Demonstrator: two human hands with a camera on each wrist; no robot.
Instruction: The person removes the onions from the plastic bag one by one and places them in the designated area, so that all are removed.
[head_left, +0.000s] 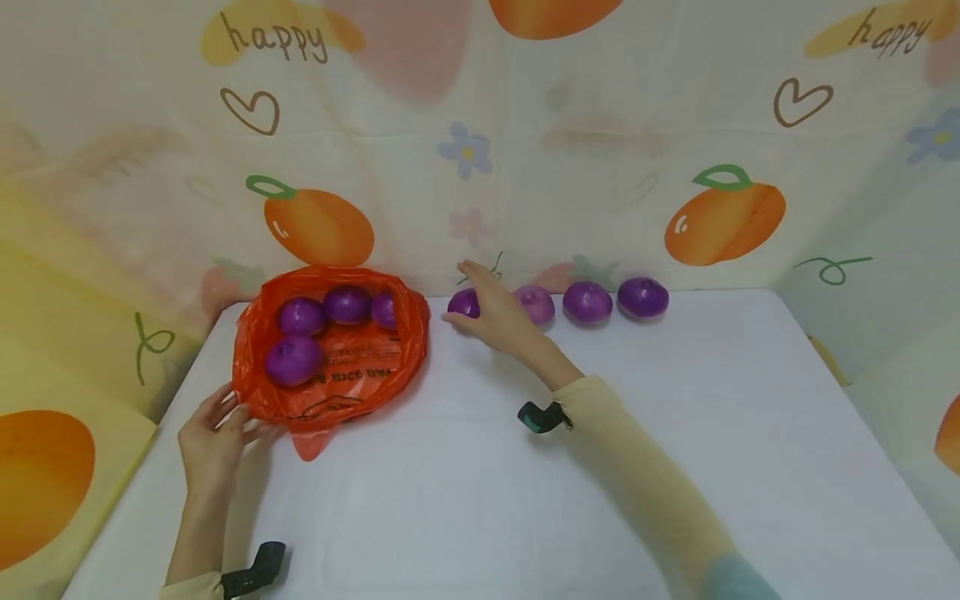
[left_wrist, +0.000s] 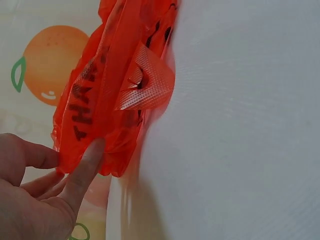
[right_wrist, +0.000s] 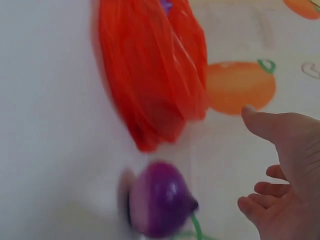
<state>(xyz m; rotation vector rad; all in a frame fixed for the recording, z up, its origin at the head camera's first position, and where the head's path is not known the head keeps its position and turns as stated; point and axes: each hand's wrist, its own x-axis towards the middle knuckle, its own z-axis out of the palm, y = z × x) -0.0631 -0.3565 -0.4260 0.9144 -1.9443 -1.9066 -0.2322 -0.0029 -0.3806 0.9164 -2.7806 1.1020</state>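
Observation:
A red plastic bag (head_left: pixel 330 412) stands with its mouth wide, several purple onions (head_left: pixel 294 360) inside. My left hand (head_left: pixel 213 437) holds the near left edge of the bag; in the left wrist view the thumb (left_wrist: pixel 90 160) lies over the plastic and a finger touches its edge. Right of the bag, my right hand (head_left: pixel 498 312) reaches over a purple onion (head_left: pixel 464 303), thumb and fingers spread either side. The right wrist view shows this onion (right_wrist: pixel 160 200) on the table, a gap between it and the hand (right_wrist: pixel 295 175).
Three more purple onions form a row to the right: a paler one (head_left: pixel 536 305), a middle one (head_left: pixel 588 302) and an end one (head_left: pixel 642 298). The white table (head_left: pixel 465 500) meets a printed cloth backdrop (head_left: pixel 600 83) just behind them.

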